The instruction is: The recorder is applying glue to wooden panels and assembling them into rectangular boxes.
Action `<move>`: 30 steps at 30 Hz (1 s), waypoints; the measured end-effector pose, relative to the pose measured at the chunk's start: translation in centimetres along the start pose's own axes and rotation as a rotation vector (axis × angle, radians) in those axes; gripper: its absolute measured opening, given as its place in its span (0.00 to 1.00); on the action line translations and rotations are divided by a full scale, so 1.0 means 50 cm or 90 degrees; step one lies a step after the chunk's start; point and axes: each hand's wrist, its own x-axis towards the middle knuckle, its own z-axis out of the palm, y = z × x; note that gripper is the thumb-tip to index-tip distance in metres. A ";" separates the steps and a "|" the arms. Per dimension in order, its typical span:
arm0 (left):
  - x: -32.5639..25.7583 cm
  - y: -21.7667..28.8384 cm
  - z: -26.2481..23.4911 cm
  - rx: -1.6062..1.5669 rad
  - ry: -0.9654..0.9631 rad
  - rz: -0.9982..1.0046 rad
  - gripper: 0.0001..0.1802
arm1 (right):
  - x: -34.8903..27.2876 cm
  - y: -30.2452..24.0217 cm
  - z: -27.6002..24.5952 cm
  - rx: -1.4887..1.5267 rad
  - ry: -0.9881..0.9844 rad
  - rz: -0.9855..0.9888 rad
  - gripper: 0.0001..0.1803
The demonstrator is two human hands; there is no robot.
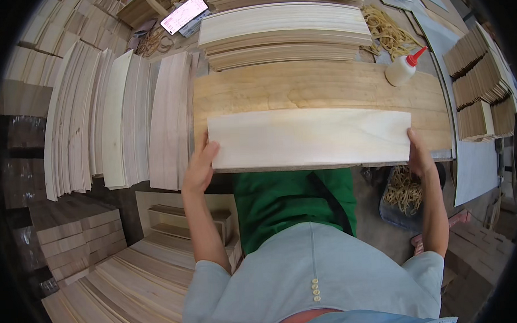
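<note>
A pale, rectangular wooden board [309,138] is at the near edge of the tan wooden tabletop [318,82], its length running left to right. The hands are well apart, the left hand [200,165] clamped on its left end, the right hand [420,153] on its right. Farther right stands a white bottle with a red pointed cap [400,71]; a stack of pale wooden boards [282,32] lies at the far side.

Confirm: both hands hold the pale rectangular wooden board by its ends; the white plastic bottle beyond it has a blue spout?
Not blue: the head view shows a red spout on the white bottle. Left hand and right hand do hold the pale board.
</note>
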 end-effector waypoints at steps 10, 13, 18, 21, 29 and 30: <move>0.131 0.021 -0.025 0.290 -0.178 0.201 0.69 | 0.084 -0.053 -0.011 -0.277 -0.168 -0.183 0.67; 0.129 0.006 -0.003 0.257 -0.149 0.145 0.70 | 0.108 -0.024 -0.038 -0.206 -0.227 -0.155 0.63; 0.121 0.014 -0.029 0.246 -0.142 0.266 0.70 | 0.087 -0.045 -0.032 -0.257 -0.232 -0.148 0.60; 0.137 0.029 0.009 0.072 -0.107 0.245 0.61 | 0.066 -0.048 -0.036 -0.175 -0.164 -0.285 0.56; 0.130 0.019 0.050 0.176 -0.064 0.221 0.33 | 0.095 -0.002 0.087 -0.122 0.151 -0.330 0.27; 0.127 0.019 0.057 0.167 -0.040 0.227 0.31 | 0.096 -0.002 0.084 -0.122 0.142 -0.322 0.27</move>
